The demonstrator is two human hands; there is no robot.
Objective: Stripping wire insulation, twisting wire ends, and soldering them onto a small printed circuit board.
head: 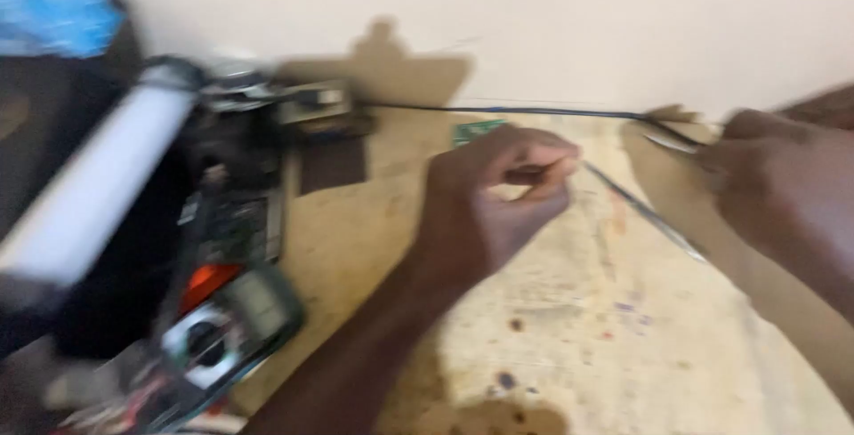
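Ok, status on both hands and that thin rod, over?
Left hand pinched on the thin rod. Right hand closed on a black wire. Picture blurred. Multimeter off to the left, nothing between the hands.

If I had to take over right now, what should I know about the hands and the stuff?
Left hand: pinched shut on a thin metal tool, above the wooden table.
Right hand: grip closed on a thin dark wire that stretches left toward the blurred equipment.
Small green board: on the table just behind the left hand.
Multimeter: at the table's left edge, untouched.
The picture is blurred, so what is done or left cannot be told.
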